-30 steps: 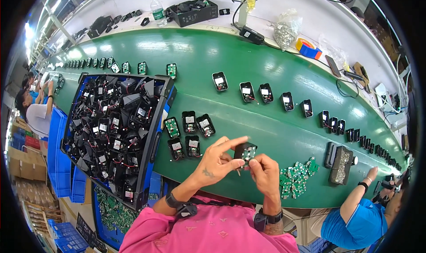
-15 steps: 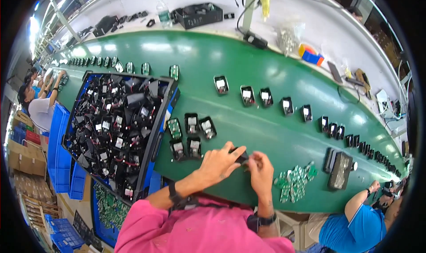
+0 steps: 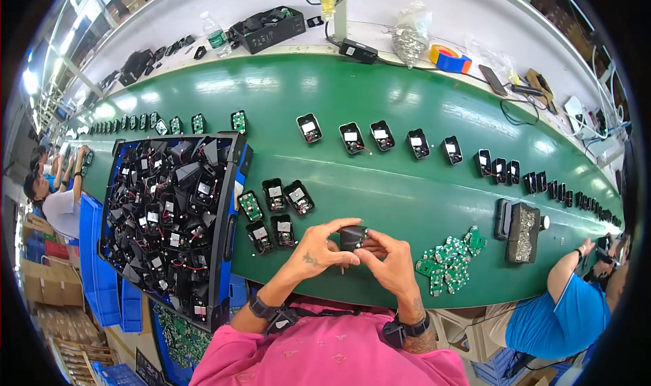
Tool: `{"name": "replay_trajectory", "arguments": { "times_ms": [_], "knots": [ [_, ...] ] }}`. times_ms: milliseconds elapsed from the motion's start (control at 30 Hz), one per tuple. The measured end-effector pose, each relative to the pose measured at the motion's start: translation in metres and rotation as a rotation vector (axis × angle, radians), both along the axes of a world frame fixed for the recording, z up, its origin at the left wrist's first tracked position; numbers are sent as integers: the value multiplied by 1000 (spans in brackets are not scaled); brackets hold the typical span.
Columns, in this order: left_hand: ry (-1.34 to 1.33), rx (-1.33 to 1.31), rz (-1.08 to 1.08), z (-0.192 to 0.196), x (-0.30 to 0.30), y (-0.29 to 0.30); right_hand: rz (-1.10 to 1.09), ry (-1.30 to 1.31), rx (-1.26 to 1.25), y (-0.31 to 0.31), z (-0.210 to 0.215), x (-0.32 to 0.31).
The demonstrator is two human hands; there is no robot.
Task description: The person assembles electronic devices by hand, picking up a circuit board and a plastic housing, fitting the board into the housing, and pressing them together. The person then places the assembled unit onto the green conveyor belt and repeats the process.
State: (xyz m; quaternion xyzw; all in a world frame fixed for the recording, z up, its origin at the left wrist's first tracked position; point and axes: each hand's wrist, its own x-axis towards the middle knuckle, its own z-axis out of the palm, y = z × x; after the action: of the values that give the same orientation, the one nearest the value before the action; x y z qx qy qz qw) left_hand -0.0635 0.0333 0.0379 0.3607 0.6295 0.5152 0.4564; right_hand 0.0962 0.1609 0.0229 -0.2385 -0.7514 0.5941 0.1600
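Between my two hands is a small black plastic housing [image 3: 352, 237], held up over the green bench. My left hand [image 3: 316, 252] grips it from the left with fingers and thumb. On the other side, my right hand [image 3: 388, 260] pinches its right edge; whatever small part may sit in those fingertips is hidden. To the left of my hands stand several open black housings [image 3: 283, 230] with white-labelled parts inside, and one with a green circuit board [image 3: 250, 206] on it. A pile of loose green circuit boards [image 3: 451, 264] lies right of my right hand.
A blue-rimmed crate [image 3: 233, 183] heaped with black housings stands at the left. Rows of open housings [image 3: 382, 136] run along the green bench [image 3: 407, 203]. A dark box of small metal parts [image 3: 522, 233] is at the right, near a co-worker in blue [image 3: 559, 311].
The black housing has turned and come up between my hands, and both hands now face each other around it. The whole view has shifted slightly.
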Motion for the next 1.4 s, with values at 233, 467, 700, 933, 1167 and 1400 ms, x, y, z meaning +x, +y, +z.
{"name": "replay_trajectory", "arguments": {
  "times_ms": [233, 467, 700, 933, 1167, 1400],
  "knots": [
    [-299, 52, 25, -9, 0, 0, 94, -26, 0, 0, 17, -1],
    [-383, -28, 6, -4, -6, 0, 95, -159, -64, 2, 31, -3],
    [-477, 9, 16, -1, -10, -1, 124, -170, 24, -3, 44, -8],
    [-361, -54, -16, 7, -11, 1, 147, -199, 11, -2, 41, -6],
    [-364, -67, -43, 9, -13, 2, 128, -205, -28, -2, 43, -6],
    [-254, -102, -48, 12, -8, 3, 107, -256, 29, -4, 40, -7]
  ]
}}
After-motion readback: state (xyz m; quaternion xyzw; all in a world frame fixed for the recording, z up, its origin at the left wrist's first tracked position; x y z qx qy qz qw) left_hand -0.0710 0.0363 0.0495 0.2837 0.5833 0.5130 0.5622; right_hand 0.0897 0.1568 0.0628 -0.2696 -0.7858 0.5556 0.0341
